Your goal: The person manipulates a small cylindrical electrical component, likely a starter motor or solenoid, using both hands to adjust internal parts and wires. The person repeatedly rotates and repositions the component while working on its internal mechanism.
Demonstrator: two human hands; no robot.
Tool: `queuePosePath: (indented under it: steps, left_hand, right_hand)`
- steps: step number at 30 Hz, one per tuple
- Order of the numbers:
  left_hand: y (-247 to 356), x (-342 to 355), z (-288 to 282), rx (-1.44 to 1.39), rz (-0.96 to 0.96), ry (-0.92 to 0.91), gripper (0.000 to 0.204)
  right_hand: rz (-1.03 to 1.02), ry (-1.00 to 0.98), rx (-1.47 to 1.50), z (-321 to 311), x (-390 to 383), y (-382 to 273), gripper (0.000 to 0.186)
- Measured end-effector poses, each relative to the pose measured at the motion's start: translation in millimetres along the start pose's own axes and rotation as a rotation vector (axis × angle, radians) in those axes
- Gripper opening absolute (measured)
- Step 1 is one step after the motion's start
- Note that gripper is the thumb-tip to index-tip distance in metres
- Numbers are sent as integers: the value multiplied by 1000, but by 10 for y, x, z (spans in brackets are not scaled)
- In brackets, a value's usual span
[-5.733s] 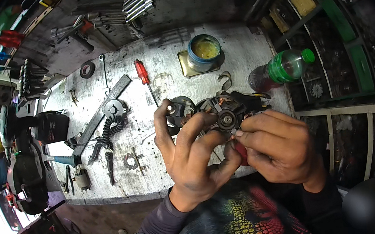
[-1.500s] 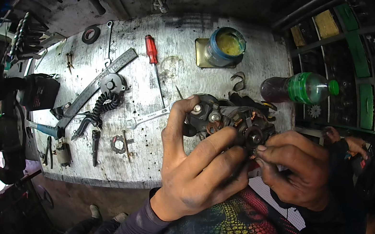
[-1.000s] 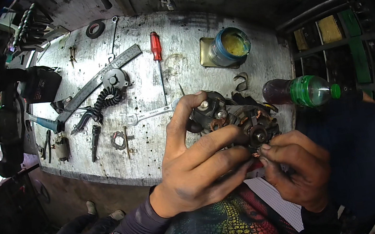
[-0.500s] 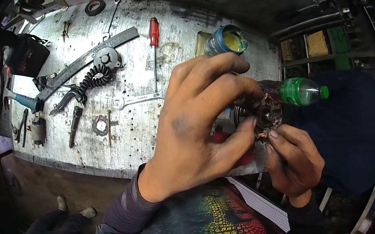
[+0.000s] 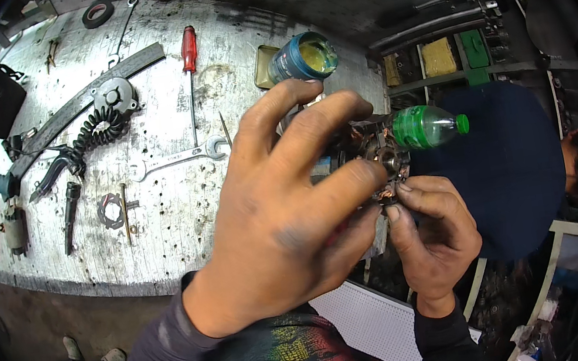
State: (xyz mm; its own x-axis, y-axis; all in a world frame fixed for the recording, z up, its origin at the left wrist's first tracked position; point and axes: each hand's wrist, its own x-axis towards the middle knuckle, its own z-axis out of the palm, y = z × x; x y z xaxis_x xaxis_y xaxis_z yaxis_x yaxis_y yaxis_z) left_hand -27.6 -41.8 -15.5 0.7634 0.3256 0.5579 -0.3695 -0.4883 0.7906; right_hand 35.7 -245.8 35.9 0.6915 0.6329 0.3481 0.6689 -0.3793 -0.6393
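Note:
My left hand (image 5: 286, 211) is raised close to the camera, fingers curled around a dark, greasy metal assembly with copper windings (image 5: 381, 158); most of the part is hidden behind that hand. My right hand (image 5: 431, 234) is below and to the right, thumb and fingers pinching the lower edge of the same assembly near its small round bearing.
A worn white workbench (image 5: 175, 220) carries a red-handled screwdriver (image 5: 188, 53), a combination wrench (image 5: 173, 158), a coiled black cable (image 5: 92, 139), a long flat metal bar (image 5: 80, 107) and a blue open tin (image 5: 304, 58). A green plastic bottle (image 5: 427, 126) lies at right; a person in a dark blue top (image 5: 507, 163) is beyond it.
Both hands have lifted the assembly off the bench toward the camera and to the right. My left hand now covers most of it, and the view has swung right.

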Motion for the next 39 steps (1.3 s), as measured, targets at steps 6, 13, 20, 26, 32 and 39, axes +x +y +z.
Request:
queuePosePath:
  steps: [6, 13, 20, 26, 32, 39]
  left_hand:
    - [52, -29, 199, 98, 1, 57, 32]
    - [52, -24, 254, 104, 55, 56, 27]
    - [89, -26, 262, 159, 77, 26, 23]
    - [151, -15, 251, 184, 25, 13, 22]
    - [190, 26, 184, 197, 20, -9, 18]
    - [217, 39, 213, 244, 16, 1, 17]
  right_hand:
    - [120, 133, 72, 116, -134, -57, 20]
    - [-82, 117, -89, 103, -62, 4, 21]
    - [-226, -99, -281, -112, 107, 4, 28]
    - [-129, -166, -7, -205, 243, 95, 22]
    - [-193, -113, 101, -159, 204, 209, 23]
    - [-212, -131, 130, -163, 192, 273, 25]
